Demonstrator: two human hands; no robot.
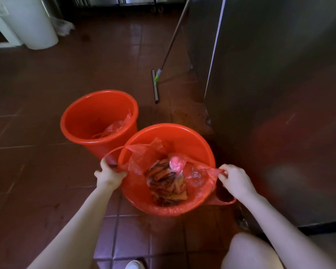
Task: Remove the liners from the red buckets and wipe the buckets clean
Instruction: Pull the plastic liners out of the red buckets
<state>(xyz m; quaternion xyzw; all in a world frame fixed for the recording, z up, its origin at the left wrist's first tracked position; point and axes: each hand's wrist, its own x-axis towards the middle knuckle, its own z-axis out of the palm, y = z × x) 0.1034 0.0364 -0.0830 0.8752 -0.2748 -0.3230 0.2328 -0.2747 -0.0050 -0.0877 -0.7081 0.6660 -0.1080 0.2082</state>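
Note:
Two red buckets stand side by side on the tiled floor. The near bucket [184,136] holds a red plastic liner bag [140,162] with scraps of waste [167,181] inside. My left hand [108,174] grips the bag's left handle loop at the bucket's left rim. My right hand [235,179] pinches the right handle loop outside the right rim. The far bucket [85,115] to the left contains a crumpled red liner [116,126] lying at its bottom.
A floor squeegee [155,84] with a long handle leans against a tall stainless steel cabinet [270,94] on the right. A white bin [35,22] stands at the back left. My knee [250,253] and a shoe [133,265] show at the bottom.

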